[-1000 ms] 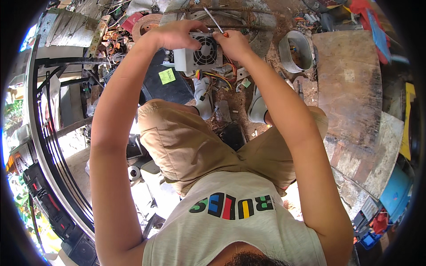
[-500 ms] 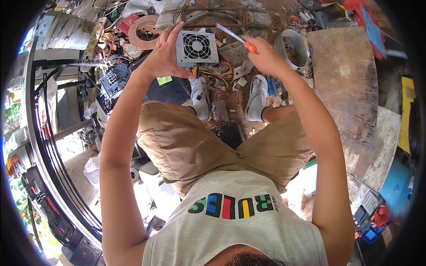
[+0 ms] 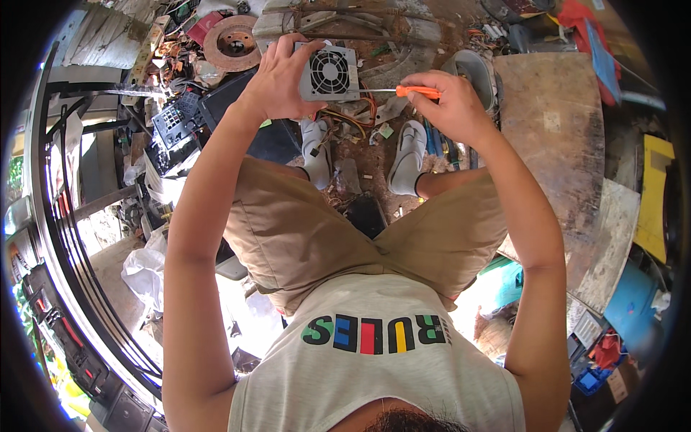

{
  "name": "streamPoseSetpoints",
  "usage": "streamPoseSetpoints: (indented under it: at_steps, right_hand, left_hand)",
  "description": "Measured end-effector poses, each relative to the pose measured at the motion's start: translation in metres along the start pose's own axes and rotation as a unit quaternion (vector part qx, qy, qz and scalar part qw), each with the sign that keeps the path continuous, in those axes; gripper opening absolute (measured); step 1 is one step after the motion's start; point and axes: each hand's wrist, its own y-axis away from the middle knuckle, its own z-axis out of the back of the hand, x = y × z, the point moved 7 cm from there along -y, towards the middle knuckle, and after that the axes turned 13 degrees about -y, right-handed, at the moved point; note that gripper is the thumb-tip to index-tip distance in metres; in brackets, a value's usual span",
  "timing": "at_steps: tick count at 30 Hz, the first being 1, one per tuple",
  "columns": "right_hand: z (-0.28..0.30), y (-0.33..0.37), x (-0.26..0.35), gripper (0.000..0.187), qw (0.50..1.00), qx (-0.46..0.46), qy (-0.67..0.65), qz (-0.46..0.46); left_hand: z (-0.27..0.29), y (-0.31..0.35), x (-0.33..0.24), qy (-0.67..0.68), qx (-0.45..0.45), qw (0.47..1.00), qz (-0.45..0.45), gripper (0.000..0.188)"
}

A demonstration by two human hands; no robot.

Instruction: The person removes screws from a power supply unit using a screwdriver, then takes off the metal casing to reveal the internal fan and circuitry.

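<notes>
A grey metal computer power supply, with a round black fan behind its grille facing up, is gripped along its left side by my left hand. Its thumb lies at the near edge and its fingers at the far edge. My right hand is closed around the orange handle of a screwdriver. The thin shaft points left, and its tip meets the right side of the power supply; whether it sits in a screw I cannot tell. Coloured wires trail from the power supply between my feet.
A metal tub and a worn wooden board lie to the right. Left of my hands are a rusty brake disc, a dark flat panel and heaped scrap electronics. Metal rails run along the left side.
The screwdriver has swung down from pointing up and away to lying level, its tip now at the power supply's side. My left hand and the power supply have shifted slightly right.
</notes>
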Motion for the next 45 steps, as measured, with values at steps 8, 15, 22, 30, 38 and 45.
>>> streamPoseSetpoints:
  at_steps: [8,15,22,30,38,45]
  right_hand:
    - [0.001,0.0,-0.012,0.027,1.0,-0.003,-0.009,-0.024]
    - [0.002,-0.001,-0.018,0.028,0.999,-0.011,-0.017,-0.049]
    - [-0.001,0.0,-0.025,0.028,0.996,-0.007,-0.046,-0.07]
    - [-0.013,-0.01,-0.04,0.036,0.887,0.156,-0.235,-0.365]
    - [-0.021,-0.033,0.01,0.033,0.858,0.238,0.417,0.181]
    - [0.014,-0.046,-0.014,0.029,0.997,0.039,0.035,0.062]
  left_hand:
    - [0.001,0.002,0.001,0.011,-0.011,1.0,-0.01,0.098]
    - [0.0,0.001,0.002,-0.002,-0.016,1.0,-0.014,0.093]
    - [-0.002,0.001,0.003,-0.002,-0.008,1.0,-0.006,0.09]
    - [-0.001,-0.005,-0.007,-0.009,-0.04,0.999,-0.027,0.085]
    - [-0.007,-0.012,-0.005,0.017,-0.034,0.999,-0.024,0.083]
    - [-0.004,-0.009,-0.002,-0.002,-0.032,0.999,-0.004,0.083]
